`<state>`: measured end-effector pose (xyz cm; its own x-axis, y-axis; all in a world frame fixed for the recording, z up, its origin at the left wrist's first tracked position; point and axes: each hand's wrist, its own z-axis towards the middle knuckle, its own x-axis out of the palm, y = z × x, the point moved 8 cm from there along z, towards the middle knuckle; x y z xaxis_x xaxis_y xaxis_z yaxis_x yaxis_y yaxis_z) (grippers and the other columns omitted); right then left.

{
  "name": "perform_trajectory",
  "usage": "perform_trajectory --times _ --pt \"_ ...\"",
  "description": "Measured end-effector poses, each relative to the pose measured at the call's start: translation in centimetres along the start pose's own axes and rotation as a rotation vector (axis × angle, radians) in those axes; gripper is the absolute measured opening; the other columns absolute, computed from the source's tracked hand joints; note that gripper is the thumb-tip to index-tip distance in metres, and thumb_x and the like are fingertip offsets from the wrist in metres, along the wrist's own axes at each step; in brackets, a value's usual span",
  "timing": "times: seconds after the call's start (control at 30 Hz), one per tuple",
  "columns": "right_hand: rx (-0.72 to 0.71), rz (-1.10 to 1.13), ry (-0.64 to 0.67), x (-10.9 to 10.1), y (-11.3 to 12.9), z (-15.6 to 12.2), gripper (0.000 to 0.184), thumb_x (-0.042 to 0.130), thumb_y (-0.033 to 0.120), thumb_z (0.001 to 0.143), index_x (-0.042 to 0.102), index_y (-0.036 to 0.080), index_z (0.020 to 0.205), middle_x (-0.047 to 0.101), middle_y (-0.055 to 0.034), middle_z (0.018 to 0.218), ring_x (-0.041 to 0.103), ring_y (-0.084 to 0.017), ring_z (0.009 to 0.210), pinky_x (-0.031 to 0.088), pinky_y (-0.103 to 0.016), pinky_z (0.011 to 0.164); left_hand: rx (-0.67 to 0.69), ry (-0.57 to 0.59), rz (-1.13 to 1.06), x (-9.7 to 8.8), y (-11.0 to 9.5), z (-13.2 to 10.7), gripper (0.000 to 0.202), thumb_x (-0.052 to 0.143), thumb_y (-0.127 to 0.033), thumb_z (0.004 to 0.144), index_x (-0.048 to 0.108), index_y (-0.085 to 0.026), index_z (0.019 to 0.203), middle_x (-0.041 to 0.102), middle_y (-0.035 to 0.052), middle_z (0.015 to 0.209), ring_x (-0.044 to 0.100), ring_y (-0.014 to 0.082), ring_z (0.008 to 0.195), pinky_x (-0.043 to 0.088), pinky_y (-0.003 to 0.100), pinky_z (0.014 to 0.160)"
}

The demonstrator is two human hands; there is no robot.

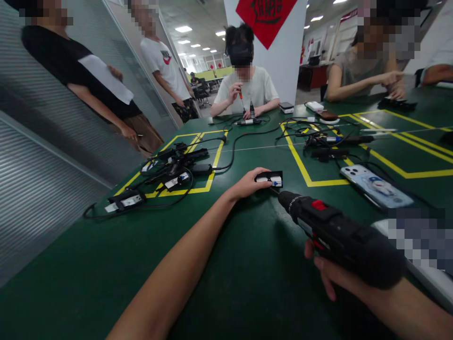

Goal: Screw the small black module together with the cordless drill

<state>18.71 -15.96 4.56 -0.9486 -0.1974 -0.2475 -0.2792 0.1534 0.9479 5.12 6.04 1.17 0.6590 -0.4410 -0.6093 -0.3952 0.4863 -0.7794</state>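
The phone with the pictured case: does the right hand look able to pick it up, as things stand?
Probably not: the phone lies fairly near, uncovered, but the right hand is gripping the cordless drill and would likely need to free itself first.

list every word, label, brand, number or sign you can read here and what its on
"NIKE", small but likely: white short-sleeved T-shirt of a standing person, above a red swoosh
Dark characters, cut off by the frame, not readable with certainty: red diamond-shaped wall hanging
Pale marking, too blurred: black-and-red power drill
White-and-blue areas, too small to read: small black rectangular part in the left hand
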Motion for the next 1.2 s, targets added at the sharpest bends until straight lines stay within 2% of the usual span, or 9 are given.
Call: perform_trajectory --times 0.13,0.3,0.37,0.57,0.67,0.8,0.93,1.03,1.2 --pt "-0.005 -0.016 0.008 -0.1 -0.1 -0.1 0.009 0.057 0.031 0.077 0.057 0.023 0.082 0.069 -0.0003 0.074 0.060 -0.011 0.038 0.048 -0.028 0.042 -0.012 -0.001 -0.003 0.1 0.1 0.0 0.055 0.062 -0.045 0.077 0.052 -0.018 0.123 0.057 0.0079 0.119 0.054 0.0214 0.108 0.042 0.037 0.098" --pt "0.046 0.024 0.054 -0.1 -0.6 0.3 0.005 0.062 0.023 0.077 0.058 0.023 0.077 0.058 0.0075 0.047 0.061 -0.014 0.039 0.050 -0.026 0.043 -0.012 -0.007 -0.004 0.0 -0.1 0.0 0.055 0.062 -0.046 0.076 0.053 -0.017 0.122 0.057 0.0084 0.120 0.054 0.0218 0.108 0.041 0.037 0.099" --pt "0.063 0.048 0.059 0.0 -0.9 0.5 0.007 0.063 0.021 0.077 0.056 0.023 0.074 0.055 0.0087 0.044 0.059 -0.013 0.036 0.050 -0.025 0.042 -0.016 -0.006 -0.007 0.0 -0.1 0.0 0.055 0.063 -0.045 0.076 0.053 -0.018 0.122 0.057 0.0083 0.120 0.054 0.0219 0.108 0.041 0.037 0.099" --pt "-0.019 0.046 0.046 -0.1 -0.5 0.5 0.008 0.061 0.026 0.076 0.058 0.023 0.083 0.065 0.0033 0.063 0.061 -0.012 0.038 0.049 -0.025 0.041 -0.007 -0.003 -0.023 0.0 0.0 0.0 0.054 0.062 -0.045 0.077 0.053 -0.018 0.123 0.058 0.0077 0.119 0.054 0.0215 0.108 0.041 0.037 0.098" --pt "-0.011 0.040 -0.036 -0.3 -1.0 0.5 0.015 0.058 0.034 0.074 0.059 0.023 0.085 0.069 -0.0003 0.070 0.059 -0.012 0.035 0.049 -0.027 0.039 -0.004 -0.004 -0.021 0.0 0.1 0.1 0.054 0.062 -0.045 0.077 0.053 -0.018 0.123 0.058 0.0073 0.119 0.054 0.0214 0.108 0.042 0.036 0.098" --pt "-0.001 0.015 -0.134 -0.5 -1.7 0.6 0.022 0.056 0.044 0.064 0.060 0.023 0.073 0.063 0.0017 0.050 0.050 -0.012 0.024 0.043 -0.027 0.029 0.001 -0.008 -0.019 0.1 0.2 0.1 0.055 0.063 -0.045 0.076 0.053 -0.018 0.123 0.058 0.0072 0.118 0.054 0.0210 0.107 0.042 0.036 0.098" --pt "-0.017 -0.012 -0.073 -0.2 -0.8 0.3 0.014 0.055 0.036 0.074 0.058 0.023 0.080 0.067 0.0014 0.065 0.059 -0.012 0.035 0.049 -0.027 0.039 -0.006 -0.010 -0.008 0.0 0.2 0.1 0.055 0.063 -0.045 0.076 0.053 -0.017 0.122 0.058 0.0074 0.118 0.054 0.0209 0.107 0.042 0.036 0.098" --pt "-0.011 -0.020 -0.014 -0.1 0.0 -0.1 0.014 0.056 0.034 0.076 0.056 0.023 0.083 0.067 0.0012 0.070 0.059 -0.011 0.037 0.049 -0.028 0.041 0.000 -0.009 -0.001 0.0 0.1 0.1 0.056 0.063 -0.046 0.076 0.053 -0.017 0.122 0.058 0.0078 0.118 0.054 0.0210 0.107 0.042 0.036 0.097" --pt "0.007 -0.013 -0.058 -0.4 -0.2 -0.1 0.017 0.055 0.034 0.077 0.055 0.022 0.088 0.066 0.0017 0.073 0.059 -0.010 0.037 0.050 -0.028 0.042 -0.009 -0.011 0.012 -0.1 -0.1 0.1 0.055 0.063 -0.045 0.076 0.054 -0.017 0.122 0.058 0.0078 0.118 0.054 0.0211 0.108 0.041 0.035 0.099"
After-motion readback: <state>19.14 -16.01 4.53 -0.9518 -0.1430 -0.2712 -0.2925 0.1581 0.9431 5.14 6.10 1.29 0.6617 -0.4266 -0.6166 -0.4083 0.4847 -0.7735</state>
